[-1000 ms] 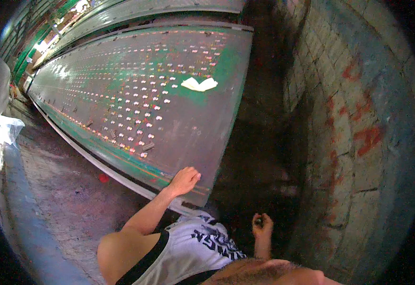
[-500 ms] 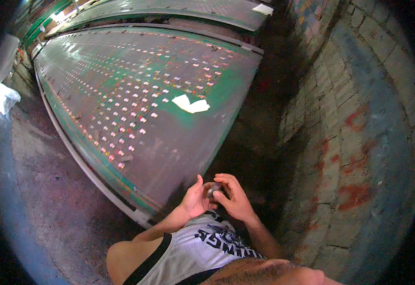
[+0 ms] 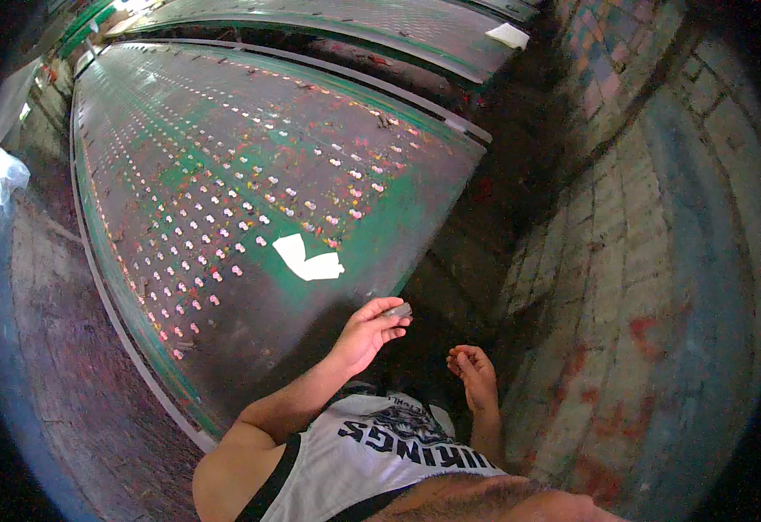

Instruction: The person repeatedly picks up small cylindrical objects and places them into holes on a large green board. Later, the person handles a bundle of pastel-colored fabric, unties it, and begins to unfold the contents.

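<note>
— What is held, and where is it found?

— A small dark grey oblong piece (image 3: pixel 397 310), perhaps of metal or stone, is pinched between the thumb and fingertips of the left hand (image 3: pixel 370 332). It is carried just above the near edge of the long green-painted, worn surface (image 3: pixel 224 174), at the corner nearest the person.

— How is its long axis laid?

— Roughly crosswise, from the fingertips out toward the person's right, tilted slightly upward. Its outer end is left free of the grip.

— And the other hand?

— The right hand (image 3: pixel 474 372) is seen lower and to the right, near but apart from the piece, fingers loosely curled and closed on nothing that can be made out. The two hands are kept apart, with a dark gap between them. The piece is thus pointed toward the right hand, yet the left is the nearer, being clamped on it.

— What is found around them?

— A white folded scrap of paper (image 3: pixel 309 259) is laid on the surface just beyond the left hand. Rows of small pale and pink pieces (image 3: pixel 293 204) are spread across the boards farther out. A brick wall (image 3: pixel 659 261), patched with red and blue, is seen to the right.
</note>
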The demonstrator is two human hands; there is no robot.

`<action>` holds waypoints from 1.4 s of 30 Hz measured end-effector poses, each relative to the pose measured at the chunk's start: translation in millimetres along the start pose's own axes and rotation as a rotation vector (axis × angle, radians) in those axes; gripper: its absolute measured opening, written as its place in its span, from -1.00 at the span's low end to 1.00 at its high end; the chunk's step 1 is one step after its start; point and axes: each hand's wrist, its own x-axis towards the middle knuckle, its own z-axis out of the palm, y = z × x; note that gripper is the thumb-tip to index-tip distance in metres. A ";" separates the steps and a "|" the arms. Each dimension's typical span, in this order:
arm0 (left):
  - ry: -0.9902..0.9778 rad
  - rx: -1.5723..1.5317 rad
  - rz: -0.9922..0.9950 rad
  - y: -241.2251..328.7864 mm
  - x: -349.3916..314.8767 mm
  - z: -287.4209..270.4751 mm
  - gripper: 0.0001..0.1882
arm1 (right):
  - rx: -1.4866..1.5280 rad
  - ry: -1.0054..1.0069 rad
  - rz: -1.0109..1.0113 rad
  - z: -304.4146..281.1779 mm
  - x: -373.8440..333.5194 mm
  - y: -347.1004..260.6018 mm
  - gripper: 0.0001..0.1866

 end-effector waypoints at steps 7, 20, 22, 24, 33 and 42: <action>0.050 0.097 -0.126 -53.0 123.7 31.1 -0.66 | -0.318 -0.223 -0.180 -51.9 166.6 -71.7 -0.72; 0.176 0.556 0.175 -1.9 413.1 186.7 -0.63 | -0.308 -0.617 -0.249 -134.6 420.0 -297.3 -0.52; 0.105 0.436 0.197 -1.6 456.7 199.1 -0.58 | -0.289 -0.604 -0.252 -148.5 455.3 -317.4 -0.52; 0.079 0.365 0.151 -2.8 508.3 209.8 -0.59 | -0.308 -0.551 -0.255 -163.0 499.6 -332.6 -0.51; 0.160 0.236 0.337 51.7 783.3 284.0 -0.59 | -0.507 -0.580 -0.263 -212.4 738.1 -466.9 -0.28; -0.023 0.295 0.401 143.1 996.8 344.0 -0.53 | -0.244 -0.602 -0.258 -245.3 932.5 -582.8 -0.13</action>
